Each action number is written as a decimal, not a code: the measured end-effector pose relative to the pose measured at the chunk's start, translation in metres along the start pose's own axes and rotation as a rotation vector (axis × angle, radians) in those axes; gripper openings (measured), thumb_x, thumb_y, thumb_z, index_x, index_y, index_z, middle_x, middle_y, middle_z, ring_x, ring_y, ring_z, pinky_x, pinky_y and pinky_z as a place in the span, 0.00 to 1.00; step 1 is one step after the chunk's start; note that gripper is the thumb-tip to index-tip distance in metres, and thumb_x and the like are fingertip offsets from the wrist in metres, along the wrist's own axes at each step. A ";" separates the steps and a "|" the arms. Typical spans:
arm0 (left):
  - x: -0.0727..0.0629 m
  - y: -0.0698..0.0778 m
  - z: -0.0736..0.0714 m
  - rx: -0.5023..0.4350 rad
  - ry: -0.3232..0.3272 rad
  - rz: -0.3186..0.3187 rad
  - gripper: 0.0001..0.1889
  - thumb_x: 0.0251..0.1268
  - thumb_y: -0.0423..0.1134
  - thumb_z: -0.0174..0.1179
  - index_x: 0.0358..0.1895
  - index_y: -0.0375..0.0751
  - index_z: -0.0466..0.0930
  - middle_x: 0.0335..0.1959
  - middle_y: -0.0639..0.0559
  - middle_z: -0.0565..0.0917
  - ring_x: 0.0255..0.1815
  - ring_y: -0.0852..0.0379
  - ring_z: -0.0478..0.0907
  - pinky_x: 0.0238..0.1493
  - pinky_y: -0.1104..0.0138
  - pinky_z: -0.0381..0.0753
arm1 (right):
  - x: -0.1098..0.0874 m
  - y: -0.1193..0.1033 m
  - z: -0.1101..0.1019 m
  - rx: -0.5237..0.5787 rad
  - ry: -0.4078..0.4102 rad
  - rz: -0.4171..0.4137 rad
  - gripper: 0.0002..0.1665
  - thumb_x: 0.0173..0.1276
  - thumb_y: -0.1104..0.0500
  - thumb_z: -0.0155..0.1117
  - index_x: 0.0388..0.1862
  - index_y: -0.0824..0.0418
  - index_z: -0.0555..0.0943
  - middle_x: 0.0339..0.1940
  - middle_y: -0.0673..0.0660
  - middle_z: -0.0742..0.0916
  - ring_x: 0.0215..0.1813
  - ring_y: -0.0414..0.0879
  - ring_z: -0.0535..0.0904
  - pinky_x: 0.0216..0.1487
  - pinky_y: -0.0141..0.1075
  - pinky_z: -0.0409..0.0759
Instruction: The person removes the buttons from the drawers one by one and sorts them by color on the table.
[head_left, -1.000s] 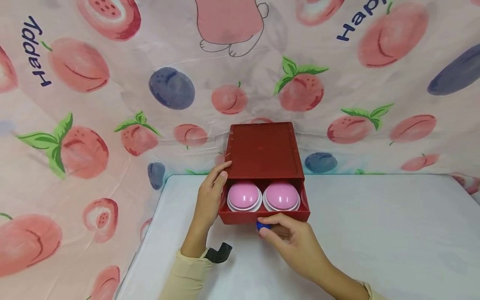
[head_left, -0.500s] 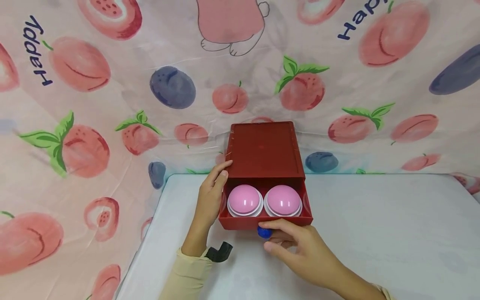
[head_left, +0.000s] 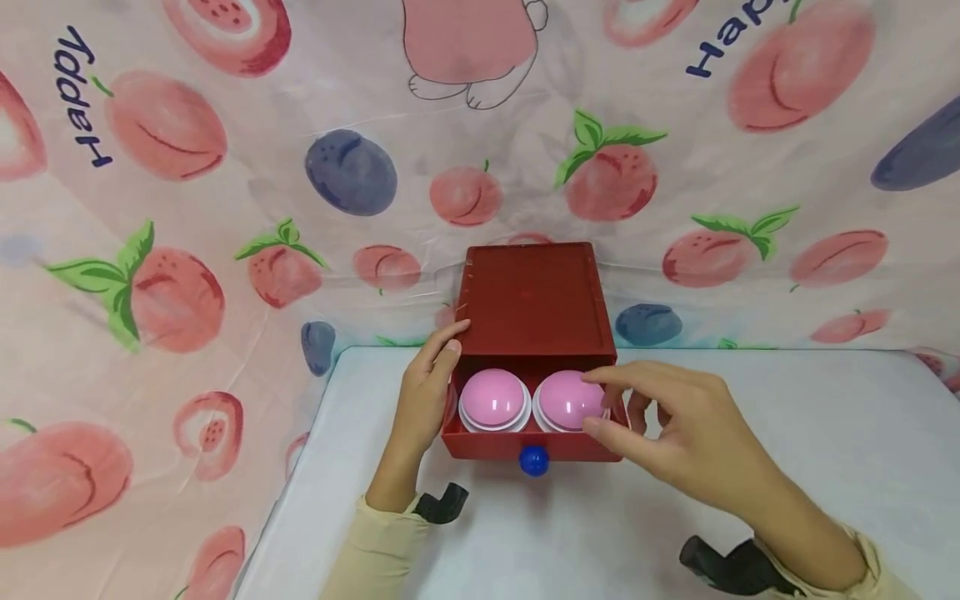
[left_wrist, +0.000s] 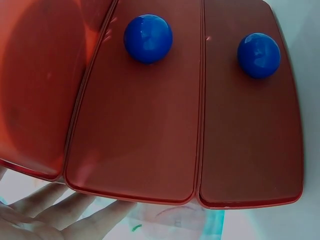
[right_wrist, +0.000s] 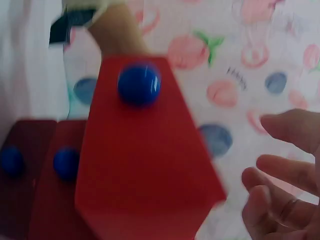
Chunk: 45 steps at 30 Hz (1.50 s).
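Observation:
A red drawer cabinet (head_left: pixel 531 300) stands against the back cloth, its top drawer (head_left: pixel 480 447) pulled out. Inside sit two round pink domes with white rims, a left dome (head_left: pixel 492 397) and a right dome (head_left: pixel 564 398), side by side. My left hand (head_left: pixel 422 396) rests along the cabinet's left side, fingers extended. Over the drawer's right end, my right hand (head_left: pixel 686 429) has thumb and index finger spread, their tips overlapping the right dome in the head view. The blue knob (head_left: pixel 534 461) on the drawer front is free of both hands.
Two lower closed drawers show below, with an upper blue knob (left_wrist: pixel 148 38) and a lower blue knob (left_wrist: pixel 259 55). The white tabletop (head_left: pixel 750 450) spreads around the cabinet. Behind hangs a fruit-print cloth (head_left: pixel 517 150). Each wrist carries a black mount.
The drawer has slid a little farther toward me. My right hand has let go of the blue knob and moved up and right to the right dome. The left hand stays put.

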<state>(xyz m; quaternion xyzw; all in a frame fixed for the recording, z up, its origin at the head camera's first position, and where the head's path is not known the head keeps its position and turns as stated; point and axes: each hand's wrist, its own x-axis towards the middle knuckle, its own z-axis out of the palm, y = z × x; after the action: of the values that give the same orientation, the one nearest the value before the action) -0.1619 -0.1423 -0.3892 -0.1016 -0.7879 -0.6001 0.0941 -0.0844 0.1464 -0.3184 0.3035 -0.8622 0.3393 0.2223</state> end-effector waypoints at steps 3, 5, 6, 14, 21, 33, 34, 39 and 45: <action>0.000 0.000 -0.001 0.011 0.010 -0.003 0.19 0.81 0.55 0.47 0.68 0.66 0.76 0.70 0.61 0.75 0.73 0.58 0.69 0.76 0.50 0.68 | 0.012 0.015 0.001 -0.052 -0.072 0.027 0.26 0.52 0.52 0.84 0.52 0.45 0.87 0.33 0.37 0.83 0.27 0.29 0.72 0.23 0.24 0.69; 0.000 0.000 -0.001 0.014 0.015 -0.007 0.19 0.81 0.55 0.47 0.68 0.66 0.76 0.70 0.60 0.75 0.73 0.57 0.69 0.76 0.49 0.67 | 0.016 0.023 0.003 -0.056 -0.129 0.049 0.26 0.53 0.52 0.83 0.53 0.47 0.87 0.34 0.40 0.84 0.25 0.30 0.71 0.23 0.26 0.69; 0.000 0.000 -0.002 0.012 0.016 -0.008 0.19 0.81 0.55 0.47 0.68 0.65 0.76 0.70 0.59 0.75 0.73 0.56 0.69 0.76 0.49 0.67 | 0.018 0.027 0.004 -0.053 -0.157 0.063 0.26 0.54 0.51 0.83 0.54 0.48 0.87 0.36 0.41 0.85 0.24 0.30 0.70 0.23 0.27 0.70; 0.001 0.000 0.000 -0.003 0.005 -0.013 0.18 0.81 0.54 0.48 0.68 0.66 0.76 0.70 0.60 0.75 0.73 0.56 0.69 0.75 0.49 0.68 | 0.025 0.031 0.007 -0.132 -0.293 0.119 0.30 0.55 0.45 0.82 0.57 0.46 0.86 0.38 0.40 0.87 0.30 0.35 0.73 0.29 0.29 0.75; -0.001 -0.001 0.000 0.013 0.011 -0.018 0.18 0.81 0.55 0.47 0.67 0.69 0.76 0.70 0.62 0.75 0.73 0.57 0.70 0.75 0.50 0.69 | 0.028 0.026 0.011 -0.230 -0.389 0.127 0.33 0.52 0.41 0.83 0.59 0.42 0.85 0.48 0.41 0.89 0.46 0.40 0.84 0.40 0.37 0.84; 0.000 0.001 0.000 0.002 0.006 -0.018 0.19 0.81 0.54 0.48 0.68 0.65 0.76 0.70 0.57 0.75 0.72 0.53 0.71 0.74 0.47 0.70 | 0.031 0.022 0.010 -0.263 -0.488 0.129 0.40 0.50 0.32 0.80 0.61 0.42 0.84 0.51 0.44 0.87 0.49 0.44 0.84 0.39 0.39 0.86; 0.000 0.000 0.000 0.003 0.008 -0.020 0.19 0.81 0.54 0.48 0.68 0.65 0.76 0.70 0.57 0.76 0.72 0.53 0.71 0.74 0.47 0.70 | 0.031 0.022 0.010 -0.258 -0.495 0.130 0.40 0.50 0.31 0.80 0.61 0.43 0.84 0.51 0.45 0.87 0.49 0.45 0.84 0.39 0.40 0.86; -0.001 -0.001 -0.001 -0.005 0.006 -0.022 0.19 0.81 0.53 0.48 0.68 0.64 0.76 0.70 0.57 0.76 0.72 0.53 0.71 0.73 0.47 0.70 | 0.030 0.022 0.012 -0.256 -0.501 0.130 0.38 0.51 0.33 0.80 0.61 0.43 0.84 0.52 0.44 0.87 0.50 0.45 0.84 0.40 0.42 0.86; 0.000 -0.001 -0.001 -0.003 0.002 -0.006 0.19 0.81 0.55 0.47 0.67 0.66 0.76 0.69 0.58 0.76 0.72 0.54 0.71 0.74 0.48 0.70 | 0.028 0.020 0.015 -0.263 -0.514 0.155 0.38 0.49 0.34 0.82 0.60 0.43 0.84 0.53 0.45 0.86 0.51 0.46 0.84 0.42 0.45 0.87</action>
<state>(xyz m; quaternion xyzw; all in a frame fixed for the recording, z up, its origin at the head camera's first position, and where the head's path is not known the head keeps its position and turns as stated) -0.1623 -0.1436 -0.3895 -0.0989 -0.7870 -0.6018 0.0931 -0.1210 0.1366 -0.3212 0.2814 -0.9474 0.1526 0.0076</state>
